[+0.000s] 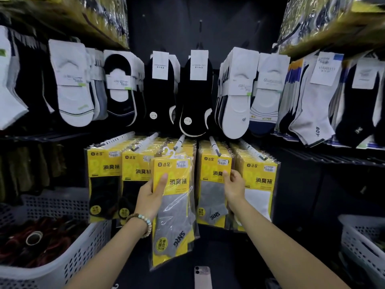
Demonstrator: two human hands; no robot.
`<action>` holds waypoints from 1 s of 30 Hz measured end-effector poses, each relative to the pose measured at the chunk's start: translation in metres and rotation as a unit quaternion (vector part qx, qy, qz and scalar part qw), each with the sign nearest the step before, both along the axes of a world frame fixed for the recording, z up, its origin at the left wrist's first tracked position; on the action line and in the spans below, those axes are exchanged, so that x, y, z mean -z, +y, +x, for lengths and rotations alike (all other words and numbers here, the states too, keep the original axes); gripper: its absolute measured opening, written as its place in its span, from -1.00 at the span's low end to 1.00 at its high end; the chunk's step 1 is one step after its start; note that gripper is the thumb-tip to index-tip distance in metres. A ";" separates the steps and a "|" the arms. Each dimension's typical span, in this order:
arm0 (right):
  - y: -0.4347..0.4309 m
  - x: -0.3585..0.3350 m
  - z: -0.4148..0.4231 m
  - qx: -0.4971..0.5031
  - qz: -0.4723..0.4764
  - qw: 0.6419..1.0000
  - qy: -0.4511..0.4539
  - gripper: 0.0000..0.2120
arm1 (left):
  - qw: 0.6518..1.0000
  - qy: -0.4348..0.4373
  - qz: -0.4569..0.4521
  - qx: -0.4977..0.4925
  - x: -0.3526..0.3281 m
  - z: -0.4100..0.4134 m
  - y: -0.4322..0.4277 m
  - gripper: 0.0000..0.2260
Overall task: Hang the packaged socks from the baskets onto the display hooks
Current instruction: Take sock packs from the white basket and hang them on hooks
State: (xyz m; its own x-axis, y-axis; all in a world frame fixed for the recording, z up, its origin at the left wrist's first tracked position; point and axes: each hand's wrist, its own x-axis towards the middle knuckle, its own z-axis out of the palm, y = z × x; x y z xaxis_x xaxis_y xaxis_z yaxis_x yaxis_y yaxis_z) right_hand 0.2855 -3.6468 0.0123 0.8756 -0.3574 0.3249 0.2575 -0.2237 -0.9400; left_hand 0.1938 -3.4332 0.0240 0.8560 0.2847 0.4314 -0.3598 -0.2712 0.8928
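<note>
Two white perforated plastic baskets (68, 263) sit low at either side. Between them the left hand (151, 198) grips a yellow-carded clear pack of grey socks (177, 207), unhung; the right hand (234, 187) pinches a hung grey-sock pack (212, 190) under white-tipped display hooks (213, 142).

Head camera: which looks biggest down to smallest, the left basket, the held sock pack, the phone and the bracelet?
1. left basket
2. sock pack
3. phone and bracelet: about alike. The phone is cut off by the picture's edge, so I won't rank them.
</note>
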 end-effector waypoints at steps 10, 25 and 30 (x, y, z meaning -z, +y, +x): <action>-0.005 -0.006 -0.057 -0.062 0.001 0.998 0.002 -0.50 | 0.998 0.046 -0.030 0.037 0.003 -0.014 -0.023 -0.60; -0.007 -0.015 -0.105 -0.160 0.099 0.982 0.016 -0.75 | 0.988 0.062 -0.130 0.058 -0.002 -0.021 -0.077 -0.84; -0.027 -0.014 -0.097 -0.121 0.166 0.977 0.049 -0.76 | 0.996 0.072 -0.058 0.012 -0.003 -0.012 -0.058 -0.66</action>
